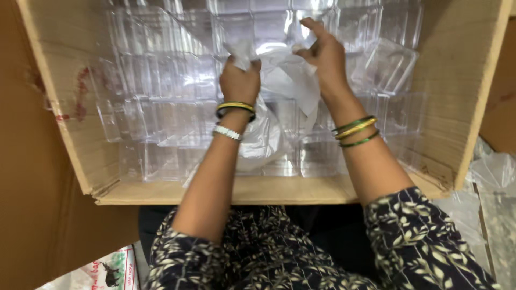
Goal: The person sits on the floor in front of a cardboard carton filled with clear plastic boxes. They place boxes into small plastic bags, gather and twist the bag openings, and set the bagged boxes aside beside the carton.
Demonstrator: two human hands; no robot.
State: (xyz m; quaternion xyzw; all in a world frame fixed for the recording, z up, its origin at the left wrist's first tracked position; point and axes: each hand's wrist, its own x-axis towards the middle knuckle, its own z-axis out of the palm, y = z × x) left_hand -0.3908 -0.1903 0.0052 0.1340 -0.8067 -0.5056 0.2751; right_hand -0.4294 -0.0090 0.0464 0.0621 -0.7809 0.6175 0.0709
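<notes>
Both my hands reach into an open cardboard box filled with several clear plastic containers. My left hand is closed around a bunch of thin clear plastic bag near the box's middle. My right hand pinches the same bag higher up and a little farther back. The bag hangs down between my wrists over the containers. Green and yellow bangles sit on both wrists. One clear container lies tilted to the right of my right hand.
The box's near wall lies just in front of my lap. A brown cardboard flap stands at the left. Crumpled clear plastic lies at the right, and a printed white bag at the bottom left.
</notes>
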